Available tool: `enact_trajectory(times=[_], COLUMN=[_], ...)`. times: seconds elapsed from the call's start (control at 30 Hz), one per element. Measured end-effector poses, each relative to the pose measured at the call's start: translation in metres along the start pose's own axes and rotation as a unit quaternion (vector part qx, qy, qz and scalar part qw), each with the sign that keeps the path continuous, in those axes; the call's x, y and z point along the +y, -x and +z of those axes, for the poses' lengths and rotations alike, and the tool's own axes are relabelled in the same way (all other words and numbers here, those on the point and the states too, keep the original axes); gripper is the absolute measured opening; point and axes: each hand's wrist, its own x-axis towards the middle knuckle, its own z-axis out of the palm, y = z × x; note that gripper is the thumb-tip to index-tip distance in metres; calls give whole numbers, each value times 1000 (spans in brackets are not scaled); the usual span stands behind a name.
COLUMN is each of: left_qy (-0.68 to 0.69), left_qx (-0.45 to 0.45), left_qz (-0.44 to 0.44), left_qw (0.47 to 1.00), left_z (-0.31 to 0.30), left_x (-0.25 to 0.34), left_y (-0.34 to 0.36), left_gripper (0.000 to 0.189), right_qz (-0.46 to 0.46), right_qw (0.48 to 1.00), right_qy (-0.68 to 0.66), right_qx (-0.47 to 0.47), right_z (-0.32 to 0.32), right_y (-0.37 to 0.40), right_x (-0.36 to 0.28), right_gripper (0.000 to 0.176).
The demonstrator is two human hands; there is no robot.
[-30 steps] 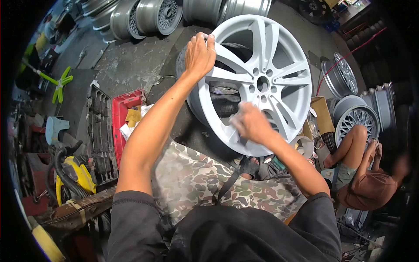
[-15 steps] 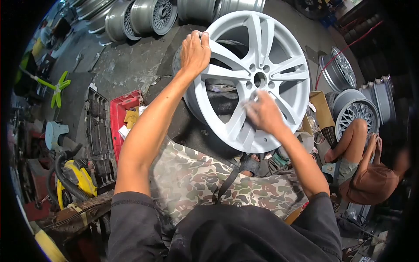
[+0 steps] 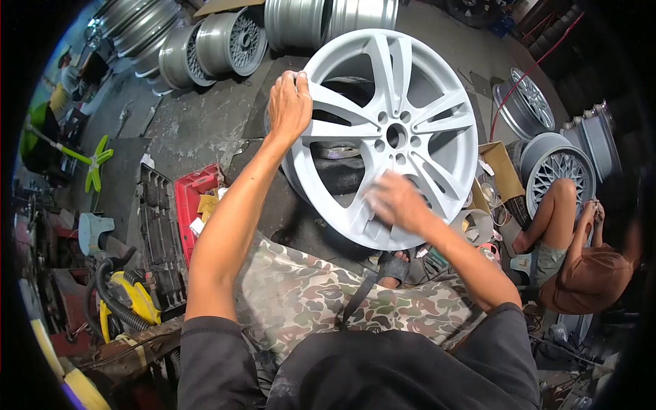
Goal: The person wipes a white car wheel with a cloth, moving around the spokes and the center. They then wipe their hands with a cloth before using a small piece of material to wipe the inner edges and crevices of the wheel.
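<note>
A pale grey alloy wheel rim point(image 3: 320, 189) with split spokes and a ring of bolt holes leans in front of me, tilted toward me. My left hand point(image 3: 290, 109) is closed over its upper left edge, fingers wrapped round the outer lip. My right hand point(image 3: 396, 202) is over a lower spoke just below the hub. Motion smears its fingers, and I cannot see whether anything is in them. Through the gaps between spokes a dark tyre point(image 3: 342, 176) shows behind the rim. A camouflage apron point(image 3: 307, 287) covers my lap below it.
Several metal rims point(image 3: 229, 44) stand along the back, and meshed rims point(image 3: 557, 171) stand at right. A person in a brown shirt point(image 3: 588, 280) crouches there near a cardboard box point(image 3: 502, 167). At left are a red tray point(image 3: 183, 212), a green fan point(image 3: 94, 162) and a yellow machine point(image 3: 130, 297).
My right hand has moved down along the spoke, away from the hub. My left hand keeps its hold on the edge. The whole view has shifted slightly.
</note>
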Motion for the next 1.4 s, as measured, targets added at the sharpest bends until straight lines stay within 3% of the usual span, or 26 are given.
enact_trajectory(times=[0.03,0.1,0.2,0.3,0.33,0.43,0.57,0.77,0.87,0.97,1.03,1.1,1.17,1.23,1.3,1.37,1.4], left_qy=[1,17,8,2,4,22,14,25,20,10,22,24,14,14,7,7,9], left_qx=[-1,2,2,1,2,-6,-6,-15,-17,-14,-13,-17,-28,-20,-8,1,5], left_qz=[-1,6,8,8,4,16,7,13,8,-16,-11,-8,-13,-5,1,1,3], left_qw=[1000,1000,1000,1000,1000,1000,1000,999,1000,1000,1000,1000,999,1000,1000,1000,1000], left_z=[-1,-2,0,3,2,-1,-5,-5,-5,-6,-6,-5,-6,-3,-3,-2,-2], left_x=[2,4,2,-3,-1,4,5,4,4,5,5,5,6,3,2,2,2], left_y=[-1,0,1,-1,-1,1,3,-2,1,1,1,0,0,3,2,2,3], left_gripper=[41,40,39,40,40,40,41,40,40,40,40,40,40,40,39,38,38], right_qz=[-31,-52,48,42,55,2,79,-17,28,64,-16,-38,-6,88,68,37,24], right_qw=[998,998,998,999,996,1000,997,998,998,998,999,996,997,988,987,996,993], right_qy=[-16,-15,25,-16,-61,-3,10,-38,58,15,-18,21,63,124,131,49,94], right_qx=[-57,-46,20,24,-27,15,23,-44,-16,1,-38,-76,-42,-31,-58,-70,-69], right_z=[-1,-7,-16,-1,-6,-7,-15,-12,-22,-7,1,-5,-6,-5,2,7,5], right_y=[1,-1,-14,-3,-4,-5,-14,-3,-11,-5,5,3,-5,-19,-19,-6,-2], right_x=[-14,0,42,25,6,31,73,10,46,13,-34,-60,-29,-9,-22,-63,-82], right_gripper=[17,17,14,14,12,13,14,17,17,16,16,18,18,17,18,19,20])
